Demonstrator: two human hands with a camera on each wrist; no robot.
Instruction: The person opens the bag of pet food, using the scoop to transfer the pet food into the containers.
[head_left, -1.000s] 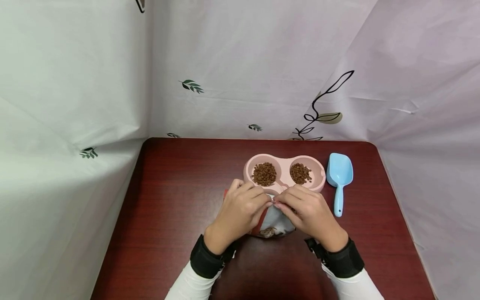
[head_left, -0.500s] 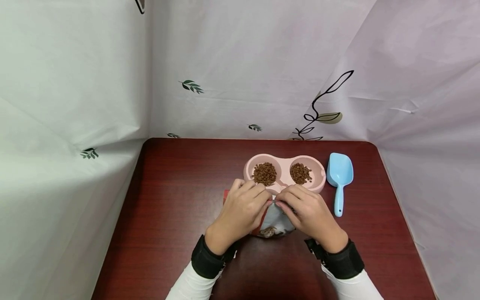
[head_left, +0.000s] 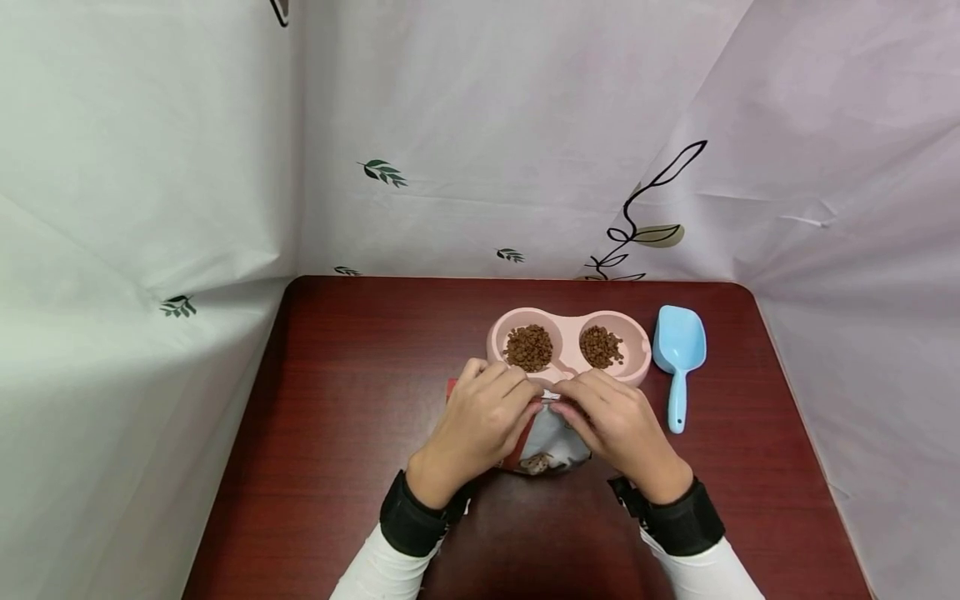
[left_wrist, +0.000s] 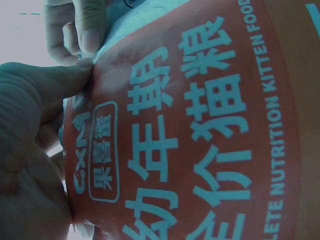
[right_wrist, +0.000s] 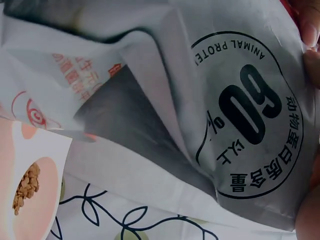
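A red and silver kitten food bag [head_left: 553,442] stands at the near side of the bowls in the head view. My left hand [head_left: 483,417] pinches its top edge between thumb and fingers. Close beside it, my right hand [head_left: 618,421] pinches the same edge, the fingertips of both hands nearly meeting. The left wrist view shows the bag's red printed panel [left_wrist: 170,130] with my left thumb [left_wrist: 65,80] at the edge. In the right wrist view the silver panel [right_wrist: 250,115] is creased and bent.
Beyond the bag sits a pink double pet bowl [head_left: 567,329] with brown kibble [head_left: 529,348] in both wells. A light blue scoop [head_left: 679,342] lies to its right. White patterned fabric [head_left: 450,125] hangs around the dark red table [head_left: 360,417].
My fingertips have shifted slightly along the bag's top edge, and a small white strip shows between them. The bag, bowls and scoop stay in place.
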